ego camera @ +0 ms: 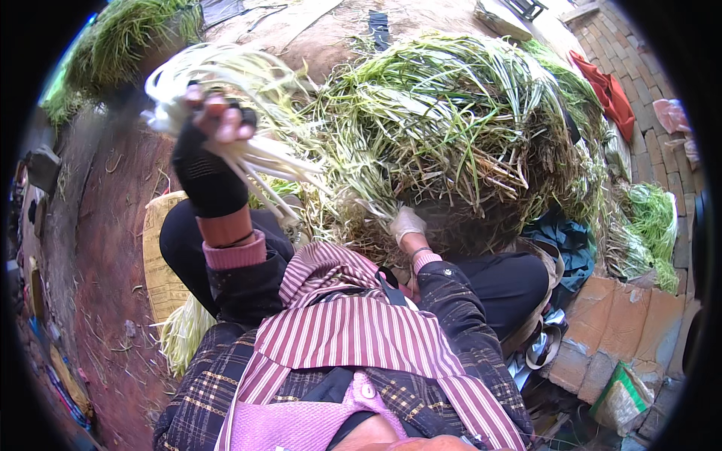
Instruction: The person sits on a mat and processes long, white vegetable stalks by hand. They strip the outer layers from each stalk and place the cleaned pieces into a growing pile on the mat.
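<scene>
My left hand, in a black fingerless glove, is raised at the left. It is closed around a bunch of pale, leek-like stems, blurred by motion, with ends hanging toward my knee. Low in front of my apron is my right hand in a thin whitish glove. Its fingers grip the lower ends of a clump of pale green stalks at the near edge of a big heap of long-leaved greens. Brown roots and dry matter show on the heap's near side. My right fingertips are partly hidden.
A yellow cardboard piece and a bundle of pale stalks lie by my left leg. More greens are heaped at the far left. Bricks, a green-and-white sack and red cloth are at the right.
</scene>
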`<state>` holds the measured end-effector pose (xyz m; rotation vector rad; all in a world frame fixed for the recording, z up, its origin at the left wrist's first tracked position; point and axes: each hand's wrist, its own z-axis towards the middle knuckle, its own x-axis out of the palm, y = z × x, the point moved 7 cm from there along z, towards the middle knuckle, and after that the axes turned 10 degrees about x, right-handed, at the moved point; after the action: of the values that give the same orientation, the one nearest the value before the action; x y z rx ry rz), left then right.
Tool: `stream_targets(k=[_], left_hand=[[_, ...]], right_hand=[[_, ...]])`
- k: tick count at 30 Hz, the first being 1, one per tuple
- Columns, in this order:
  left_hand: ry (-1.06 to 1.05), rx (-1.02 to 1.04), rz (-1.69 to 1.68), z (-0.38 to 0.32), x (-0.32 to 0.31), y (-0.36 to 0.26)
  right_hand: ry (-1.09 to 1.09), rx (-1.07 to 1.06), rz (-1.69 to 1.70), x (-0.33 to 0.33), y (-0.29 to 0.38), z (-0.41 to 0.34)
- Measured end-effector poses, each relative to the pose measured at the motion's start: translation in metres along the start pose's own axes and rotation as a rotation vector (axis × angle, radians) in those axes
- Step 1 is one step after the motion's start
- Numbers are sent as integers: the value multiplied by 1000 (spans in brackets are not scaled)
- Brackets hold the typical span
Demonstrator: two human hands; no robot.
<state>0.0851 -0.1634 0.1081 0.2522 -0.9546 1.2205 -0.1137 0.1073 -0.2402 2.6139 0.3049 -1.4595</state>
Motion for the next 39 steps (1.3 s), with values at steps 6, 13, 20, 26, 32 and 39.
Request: stream_targets(k=[6,13,20,26,32,39], left_hand=[[196,46,-75,7,10,-51],[-36,-36,-1,2,-29,-3],[-298,-289,10,-23,-53,65],[-360,-529,96,-47,-62,124],[-370,-621,240,-68,-65,157],[-305,-671,598,-86,-66,181]], right_hand=[[13,-78,19,-21,12,-5],[-307,-564,632,-159,26,-47],[-171,-533,1069,-184,19,-80],[102,-418,1248,-180,30,-99],[225,-500,1233,-177,42,-120],[16,-630,1055,-180,56,-139]])
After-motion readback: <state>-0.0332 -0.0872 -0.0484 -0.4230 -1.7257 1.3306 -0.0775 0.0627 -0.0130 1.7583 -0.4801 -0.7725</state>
